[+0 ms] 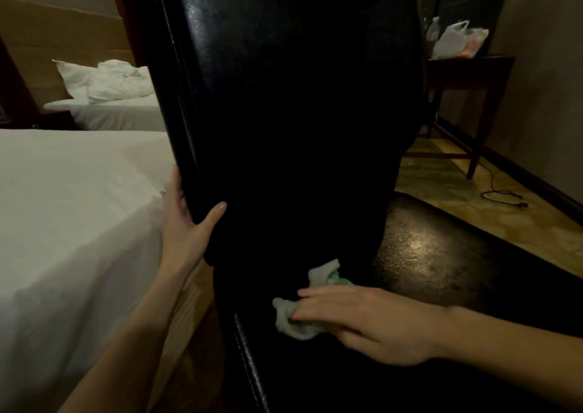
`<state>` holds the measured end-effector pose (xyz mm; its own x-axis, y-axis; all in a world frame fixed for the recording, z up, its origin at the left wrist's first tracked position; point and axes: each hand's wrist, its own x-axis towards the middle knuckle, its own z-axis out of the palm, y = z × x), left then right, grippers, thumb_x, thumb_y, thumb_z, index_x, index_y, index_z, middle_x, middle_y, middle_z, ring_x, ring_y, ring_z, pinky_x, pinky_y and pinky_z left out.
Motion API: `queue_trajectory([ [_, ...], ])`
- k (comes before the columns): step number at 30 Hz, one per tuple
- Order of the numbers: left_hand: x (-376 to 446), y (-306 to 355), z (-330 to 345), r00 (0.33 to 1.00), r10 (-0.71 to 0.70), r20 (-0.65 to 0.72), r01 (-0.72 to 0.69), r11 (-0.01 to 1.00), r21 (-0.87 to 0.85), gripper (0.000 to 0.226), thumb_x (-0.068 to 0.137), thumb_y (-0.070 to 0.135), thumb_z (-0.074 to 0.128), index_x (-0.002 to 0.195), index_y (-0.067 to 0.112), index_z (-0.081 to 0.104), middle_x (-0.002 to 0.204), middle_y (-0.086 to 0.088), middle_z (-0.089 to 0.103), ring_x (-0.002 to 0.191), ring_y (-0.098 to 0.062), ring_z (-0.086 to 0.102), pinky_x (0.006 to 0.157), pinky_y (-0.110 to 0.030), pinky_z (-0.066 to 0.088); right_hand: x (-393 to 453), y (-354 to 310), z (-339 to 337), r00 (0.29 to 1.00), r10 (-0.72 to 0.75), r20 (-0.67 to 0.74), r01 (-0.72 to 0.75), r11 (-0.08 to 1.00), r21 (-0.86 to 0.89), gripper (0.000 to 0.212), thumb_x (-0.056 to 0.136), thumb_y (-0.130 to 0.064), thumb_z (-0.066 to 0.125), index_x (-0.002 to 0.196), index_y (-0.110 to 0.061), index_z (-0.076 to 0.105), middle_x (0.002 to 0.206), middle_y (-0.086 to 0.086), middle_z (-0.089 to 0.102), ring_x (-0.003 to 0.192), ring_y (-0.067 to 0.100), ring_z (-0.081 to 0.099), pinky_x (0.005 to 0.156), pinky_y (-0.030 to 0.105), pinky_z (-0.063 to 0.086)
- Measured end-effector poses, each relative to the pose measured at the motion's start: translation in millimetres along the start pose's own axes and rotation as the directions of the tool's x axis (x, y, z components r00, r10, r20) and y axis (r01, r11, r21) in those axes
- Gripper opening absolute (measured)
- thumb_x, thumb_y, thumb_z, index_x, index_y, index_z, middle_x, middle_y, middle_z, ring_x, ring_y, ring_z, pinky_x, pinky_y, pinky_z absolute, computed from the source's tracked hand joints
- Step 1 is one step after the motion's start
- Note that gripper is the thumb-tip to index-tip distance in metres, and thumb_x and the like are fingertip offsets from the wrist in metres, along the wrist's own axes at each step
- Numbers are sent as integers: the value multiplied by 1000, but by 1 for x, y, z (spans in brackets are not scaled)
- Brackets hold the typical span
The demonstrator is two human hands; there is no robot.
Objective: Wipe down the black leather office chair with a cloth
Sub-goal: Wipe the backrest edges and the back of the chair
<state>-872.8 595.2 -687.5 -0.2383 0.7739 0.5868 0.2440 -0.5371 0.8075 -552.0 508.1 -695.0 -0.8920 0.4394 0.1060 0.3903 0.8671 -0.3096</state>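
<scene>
The tall black leather office chair [293, 103] filled the middle of the view, its glossy backrest rising upright and its flat seat spreading out low and to the right of the backrest. The left hand [186, 220] gripped the backrest's left edge near its lower end, thumb curled onto the front face and the fingers wrapped round behind the edge. The right hand [362, 321] lay at the foot of the backrest, where back and seat meet, its fingers nearly straight and pressing flat on a crumpled white cloth with a pale green patch [303, 311]. The cloth rested against the chair's dark leather, partly under those fingers, with one bunched end sticking up just beside the backrest's lower right corner.

Left of the chair stood a bed with a smooth white sheet [72, 210], touching or nearly touching the chair's side; which of the two could not be told. Behind it, further left of the backrest, a second bed carried rumpled white pillows [107, 81]. To the right of the backrest, well apart, stood a dark wooden side table [473, 75] bearing a white plastic bag [457, 42] and a clear plastic bottle [432, 30]. A black cable [501, 195] lay looped on the yellowish patterned floor [441, 172] near the table's legs.
</scene>
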Motion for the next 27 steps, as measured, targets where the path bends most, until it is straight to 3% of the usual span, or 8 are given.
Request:
queue_trajectory([
  [5,5,-7,6,997,20,-79,-16,999,49,87,89,6,71,157,31,24,154,1,42,139,-15,46,116,-49,37,-30,83,-19,974,183,-135,-198,974,-107,42,102,-27,41,144,-29,43,154,-8,38,149,3,15,119,35,28],
  [8,7,-11,7,996,11,-92,-5,998,65,86,84,21,70,154,42,24,156,5,41,141,-15,44,117,-51,36,-54,134,-38,883,361,-299,-409,906,-113,41,100,-38,36,139,-33,45,146,-10,43,146,7,21,119,42,29],
  [11,10,-13,12,992,5,-129,11,992,125,88,80,30,66,155,41,22,155,3,43,141,-17,44,116,-52,35,-62,154,-44,824,470,-316,-522,847,-99,35,102,-27,45,136,-35,46,145,-3,49,144,15,32,118,28,25],
  [13,13,-15,14,990,15,-141,10,985,174,87,81,36,62,156,42,18,157,1,40,144,-22,40,117,-56,33,-62,149,-45,837,474,-272,-522,842,-139,36,102,-29,47,138,-31,50,145,-6,48,139,14,38,105,13,21],
  [15,16,-13,20,992,11,-124,19,971,239,87,82,40,58,158,35,16,159,-5,36,146,-28,36,117,-59,30,-66,139,-47,848,477,-229,-518,837,-175,41,101,-36,48,142,-28,48,147,-10,45,137,10,37,97,11,21],
  [21,46,-6,55,990,-144,0,132,909,396,69,99,2,55,157,20,23,150,-11,46,136,-31,44,108,-51,37,-104,107,-47,866,482,-131,-497,856,-141,54,98,-59,39,148,-39,34,154,-18,34,141,2,29,116,27,28],
  [24,61,-7,82,969,-247,30,207,869,450,56,99,6,56,151,11,34,141,-23,52,128,-42,50,100,-50,41,-120,81,-49,877,457,-148,-475,871,-124,55,99,-58,34,150,-37,33,157,-16,31,143,4,26,116,26,25],
  [27,60,7,122,936,-343,77,270,842,467,69,91,24,71,147,10,34,137,-21,57,125,-43,55,100,-53,46,-135,58,-51,890,406,-208,-435,893,-120,60,97,-63,23,147,-33,39,154,-12,37,141,5,31,114,19,23],
])
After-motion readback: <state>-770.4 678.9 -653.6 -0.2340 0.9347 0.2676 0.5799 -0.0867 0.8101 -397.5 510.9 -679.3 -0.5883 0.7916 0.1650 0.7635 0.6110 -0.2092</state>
